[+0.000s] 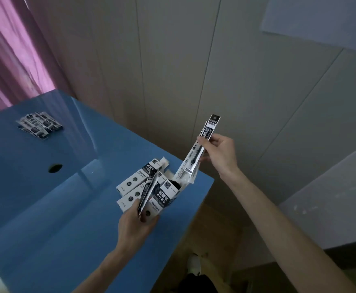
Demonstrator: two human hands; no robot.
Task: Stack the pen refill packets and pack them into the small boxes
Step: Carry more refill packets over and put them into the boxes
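Above blue tabletop [46, 208]: right hand [221, 153] pinching raised refill packets [196, 155]; left hand [134, 225] gripping open small box [164, 197] beside two more boxes [134, 182].

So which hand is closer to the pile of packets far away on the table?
Left. The left hand, holding a box, is nearer the pile of packets. The right hand is off past the table's edge, holding packets.

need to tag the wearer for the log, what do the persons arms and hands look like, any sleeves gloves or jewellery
Both forearms are bare right down to the frame's lower edge, so no sleeve shows. The left hand and the right hand are ungloved. No ring, watch or bracelet can be seen on the fingers or wrists, and no markings are visible on either arm.
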